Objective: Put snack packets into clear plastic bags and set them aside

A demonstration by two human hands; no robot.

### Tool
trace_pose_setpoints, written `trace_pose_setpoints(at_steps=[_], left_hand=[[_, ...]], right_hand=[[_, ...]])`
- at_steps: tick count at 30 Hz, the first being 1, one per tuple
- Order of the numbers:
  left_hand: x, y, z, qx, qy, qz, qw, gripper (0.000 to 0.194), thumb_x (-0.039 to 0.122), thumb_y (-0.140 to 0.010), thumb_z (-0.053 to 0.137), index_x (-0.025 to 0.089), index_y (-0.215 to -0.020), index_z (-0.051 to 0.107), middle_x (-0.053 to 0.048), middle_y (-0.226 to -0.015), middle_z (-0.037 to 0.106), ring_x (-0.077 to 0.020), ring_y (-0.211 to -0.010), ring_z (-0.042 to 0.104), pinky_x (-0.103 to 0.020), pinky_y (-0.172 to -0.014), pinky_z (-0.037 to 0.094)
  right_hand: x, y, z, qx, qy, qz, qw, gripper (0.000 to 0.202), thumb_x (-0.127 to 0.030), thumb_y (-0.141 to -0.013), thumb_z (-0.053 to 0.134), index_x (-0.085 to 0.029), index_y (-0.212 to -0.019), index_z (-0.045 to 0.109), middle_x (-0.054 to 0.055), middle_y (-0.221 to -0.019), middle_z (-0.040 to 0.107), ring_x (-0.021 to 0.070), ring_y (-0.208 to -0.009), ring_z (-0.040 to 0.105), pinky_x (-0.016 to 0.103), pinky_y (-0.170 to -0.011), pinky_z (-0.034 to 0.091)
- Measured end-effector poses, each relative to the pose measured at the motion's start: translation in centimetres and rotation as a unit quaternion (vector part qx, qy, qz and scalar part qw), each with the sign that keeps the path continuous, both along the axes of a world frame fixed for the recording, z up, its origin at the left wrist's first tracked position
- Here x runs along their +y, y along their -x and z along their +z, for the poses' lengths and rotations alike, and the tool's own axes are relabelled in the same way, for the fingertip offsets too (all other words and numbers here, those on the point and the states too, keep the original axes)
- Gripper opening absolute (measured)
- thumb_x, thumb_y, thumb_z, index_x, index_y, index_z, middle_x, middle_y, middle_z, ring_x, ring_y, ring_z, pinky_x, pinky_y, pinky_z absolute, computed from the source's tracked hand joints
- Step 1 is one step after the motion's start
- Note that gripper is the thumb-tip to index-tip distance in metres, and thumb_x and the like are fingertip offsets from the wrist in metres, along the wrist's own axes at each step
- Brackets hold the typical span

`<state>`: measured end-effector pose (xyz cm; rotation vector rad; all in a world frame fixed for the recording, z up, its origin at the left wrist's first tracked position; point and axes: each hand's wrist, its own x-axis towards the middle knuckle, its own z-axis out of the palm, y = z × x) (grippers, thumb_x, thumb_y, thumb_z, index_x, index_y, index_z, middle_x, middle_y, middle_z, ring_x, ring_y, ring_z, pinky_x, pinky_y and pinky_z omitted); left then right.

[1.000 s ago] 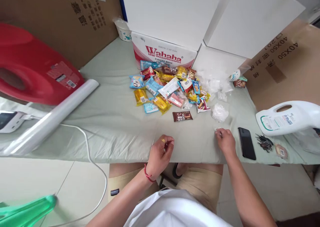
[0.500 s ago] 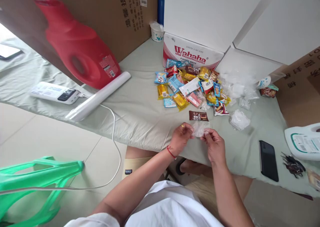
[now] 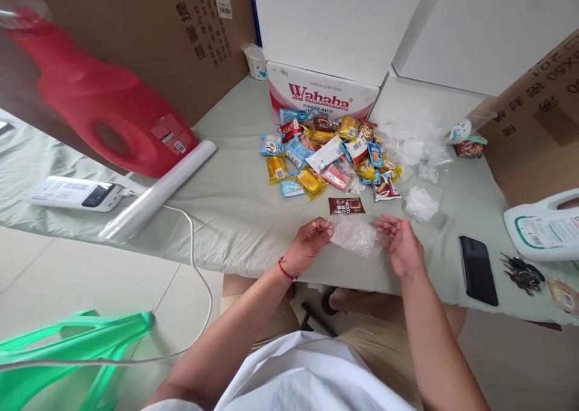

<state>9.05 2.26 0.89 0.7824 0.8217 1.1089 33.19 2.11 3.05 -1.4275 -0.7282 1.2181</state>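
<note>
Between my hands is a crumpled clear plastic bag (image 3: 355, 236), just above the cloth near the table's front edge. My left hand (image 3: 311, 240) pinches its left end between thumb and fingers. At the bag's right side my right hand (image 3: 400, 242) is open, palm turned up and fingers apart, a small gap from the plastic. A brown cocoa snack packet (image 3: 346, 206) lies flat just beyond the bag. Farther back is a heap of wrapped snacks (image 3: 323, 152) in yellow, blue, red and white.
A wad of clear plastic (image 3: 421, 204) and a pile of clear bags (image 3: 411, 140) lie right of the snacks. At right are a black phone (image 3: 478, 270), keys (image 3: 523, 273) and a white bottle (image 3: 545, 227). A red jug (image 3: 108, 109), plastic roll (image 3: 158, 191) and power bank (image 3: 75, 194) occupy the left.
My right hand has let go of the plastic bag and moved right, its fingers spreading. The bag looks more unfolded, still in my left hand. The camera view has shifted slightly.
</note>
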Motion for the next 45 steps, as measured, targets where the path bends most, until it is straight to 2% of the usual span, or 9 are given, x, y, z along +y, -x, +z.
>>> trace_pose_setpoints(at_steps=[8, 14, 18, 23, 28, 33, 38, 40, 45], left_hand=[[2.3, 0.6, 1.3, 0.104, -0.140, -0.094, 0.980, 0.031, 0.049, -0.081, 0.077, 0.020, -0.092, 0.075, -0.008, -0.101, 0.073, -0.0216, -0.100, 0.065, -0.036, -0.092, 0.051], [0.6, -1.6, 1.4, 0.272, -0.052, 0.181, 0.944, 0.026, 0.046, -0.086, 0.070, 0.022, -0.087, 0.060, -0.003, -0.085, 0.061, -0.0178, -0.083, 0.058, -0.031, -0.079, 0.049], [-1.3, -3.9, 1.5, 0.246, -0.041, 0.100, 0.963, 0.028, 0.049, -0.093, 0.059, 0.022, -0.085, 0.058, -0.001, -0.084, 0.062, -0.0172, -0.081, 0.057, -0.031, -0.078, 0.047], [-0.9, -5.5, 1.2, 0.152, -0.009, 0.104, 0.983, 0.023, 0.040, -0.085, 0.066, 0.021, -0.077, 0.054, 0.003, -0.075, 0.055, -0.0141, -0.074, 0.051, -0.026, -0.071, 0.041], [-0.7, -5.0, 0.8, 0.026, 0.022, 0.092, 0.995, 0.033, 0.048, -0.085, 0.067, 0.022, -0.077, 0.049, 0.006, -0.068, 0.044, -0.0099, -0.062, 0.038, -0.024, -0.061, 0.034], [-0.5, -4.0, 1.3, -0.018, 0.052, 0.090, 0.994, 0.034, 0.045, -0.081, 0.073, 0.021, -0.077, 0.050, 0.005, -0.074, 0.047, -0.0095, -0.067, 0.043, -0.022, -0.063, 0.037], [-0.1, -2.7, 1.6, -0.059, 0.088, 0.090, 0.990, 0.036, 0.041, -0.074, 0.077, 0.021, -0.075, 0.047, 0.005, -0.074, 0.046, -0.0087, -0.067, 0.043, -0.020, -0.062, 0.037], [-0.2, -2.3, 1.6, -0.058, 0.092, 0.095, 0.989, 0.037, 0.042, -0.074, 0.077, 0.021, -0.074, 0.047, 0.005, -0.074, 0.045, -0.0090, -0.067, 0.042, -0.020, -0.061, 0.037], [-0.8, -2.4, 1.5, -0.059, 0.078, 0.067, 0.993, 0.036, 0.043, -0.075, 0.078, 0.020, -0.074, 0.050, 0.004, -0.074, 0.047, -0.0090, -0.067, 0.043, -0.021, -0.060, 0.036]], right_hand=[[0.0, 0.4, 2.4, -0.042, 0.067, 0.296, 0.952, 0.048, -0.055, -0.065, 0.090, -0.018, -0.093, 0.077, 0.001, -0.076, 0.067, 0.0092, -0.058, 0.046, 0.022, -0.051, 0.032], [-1.5, 3.5, 1.0, -0.090, -0.002, 0.069, 0.993, 0.045, -0.058, -0.064, 0.087, -0.021, -0.077, 0.065, -0.004, -0.062, 0.053, 0.0094, -0.052, 0.035, 0.023, -0.044, 0.027], [-2.0, 5.6, 0.4, -0.129, -0.041, 0.071, 0.988, 0.039, -0.054, -0.072, 0.083, -0.021, -0.078, 0.064, -0.003, -0.066, 0.056, 0.0108, -0.057, 0.041, 0.024, -0.051, 0.033], [-2.3, 6.3, 0.5, -0.069, -0.038, 0.117, 0.990, 0.040, -0.051, -0.068, 0.087, -0.020, -0.074, 0.063, -0.004, -0.067, 0.055, 0.0104, -0.060, 0.042, 0.023, -0.056, 0.034], [-2.5, 4.5, 0.5, -0.022, -0.032, 0.079, 0.996, 0.040, -0.053, -0.072, 0.084, -0.021, -0.079, 0.061, -0.005, -0.069, 0.051, 0.0097, -0.060, 0.042, 0.022, -0.056, 0.035], [-3.3, 3.4, -0.4, -0.178, -0.099, 0.144, 0.968, 0.047, -0.047, -0.074, 0.085, -0.025, -0.112, 0.069, 0.005, -0.111, 0.068, 0.0190, -0.099, 0.061, 0.031, -0.088, 0.050], [-3.3, 2.6, -1.3, -0.157, -0.071, 0.070, 0.983, 0.033, -0.054, -0.088, 0.070, -0.021, -0.093, 0.068, 0.002, -0.082, 0.066, 0.0173, -0.078, 0.060, 0.031, -0.077, 0.052], [-3.3, 2.5, -1.1, -0.155, -0.093, 0.043, 0.982, 0.034, -0.054, -0.088, 0.069, -0.022, -0.099, 0.067, 0.004, -0.091, 0.067, 0.0185, -0.084, 0.062, 0.032, -0.079, 0.054], [-3.6, 3.9, -0.2, -0.282, -0.157, 0.192, 0.927, 0.052, -0.045, -0.076, 0.084, -0.029, -0.123, 0.068, 0.007, -0.131, 0.065, 0.0258, -0.124, 0.057, 0.041, -0.108, 0.046]])
